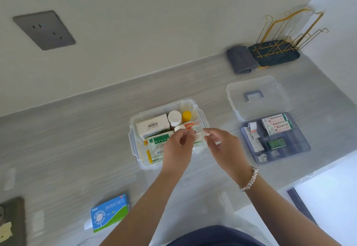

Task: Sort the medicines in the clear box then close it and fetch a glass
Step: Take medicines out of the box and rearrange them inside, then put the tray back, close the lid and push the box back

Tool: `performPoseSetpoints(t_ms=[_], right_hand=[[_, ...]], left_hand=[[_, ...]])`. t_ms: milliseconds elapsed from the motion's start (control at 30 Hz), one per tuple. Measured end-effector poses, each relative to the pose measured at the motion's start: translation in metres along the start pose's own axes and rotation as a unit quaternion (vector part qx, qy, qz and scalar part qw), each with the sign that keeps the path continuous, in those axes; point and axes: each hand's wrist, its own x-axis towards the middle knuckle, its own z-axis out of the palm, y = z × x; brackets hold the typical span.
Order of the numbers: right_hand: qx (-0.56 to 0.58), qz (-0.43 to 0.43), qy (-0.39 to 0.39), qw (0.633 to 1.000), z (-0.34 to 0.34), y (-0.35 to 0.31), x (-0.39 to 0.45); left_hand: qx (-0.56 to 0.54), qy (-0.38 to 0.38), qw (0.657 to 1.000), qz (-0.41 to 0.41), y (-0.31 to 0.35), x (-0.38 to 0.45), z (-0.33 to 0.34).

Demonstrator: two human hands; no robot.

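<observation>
The clear box (136, 149) stands open in the middle of the grey counter. It holds a white carton (152, 126), a green-printed sachet pack (159, 141), a white-capped bottle (174, 117) and a yellow-capped bottle (186, 115). My left hand (177, 149) and my right hand (222, 147) hover over the box's right side. Both pinch a small white pack (198, 135) between them; it is blurred. The clear lid (270, 108) with a grey handle lies to the right. A blue and green tablet box (110, 212) lies on the counter near me.
A blue-grey divided tray (301, 145) with sachets and a green packet sits at the right, below the lid. At the back right stand a gold wire rack (278, 38) and a folded grey cloth (241, 59). A wall socket (44, 30) is at the upper left.
</observation>
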Motion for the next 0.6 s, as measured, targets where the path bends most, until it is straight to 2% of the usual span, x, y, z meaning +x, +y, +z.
performPoseSetpoints(t_ms=[100, 300, 400, 600], right_hand=[[0.022, 0.035, 0.027, 0.999, -0.017, 0.028, -0.018], [-0.001, 0.096, 0.060, 0.994, -0.050, 0.100, -0.026], [-0.026, 0.128, 0.055, 0.990, -0.068, 0.140, -0.018], [-0.089, 0.160, 0.054, 0.982, -0.110, 0.218, 0.007]], left_hand=[[-0.043, -0.065, 0.997, -0.012, 0.008, -0.010, 0.029], [-0.049, -0.137, 0.987, -0.068, 0.006, -0.019, 0.103], [-0.030, -0.135, 0.983, -0.121, 0.000, -0.018, 0.145], [0.024, -0.084, 0.977, -0.195, -0.011, -0.004, 0.215]])
